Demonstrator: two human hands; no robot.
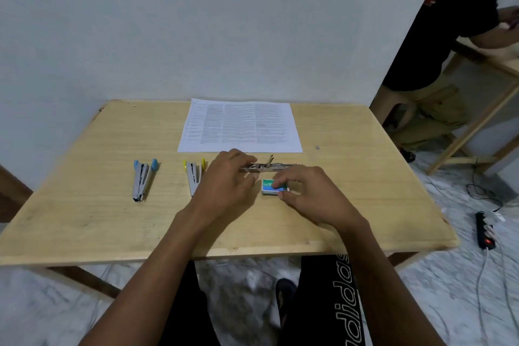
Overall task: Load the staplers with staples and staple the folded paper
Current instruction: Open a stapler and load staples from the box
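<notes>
wall (196, 23): plain, pale blue-grey | floor (449, 275): white and grey, like marble | tabletop (84, 205): light wood, against the wall | right: another wooden table (474, 124), black power strip (484, 230) with a red light

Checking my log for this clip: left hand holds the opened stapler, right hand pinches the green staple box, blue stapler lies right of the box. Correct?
One error: the head view shows the blue stapler lying left of the green staple box, not right. The left hand does hold the opened stapler, and the right hand pinches the box.
</notes>
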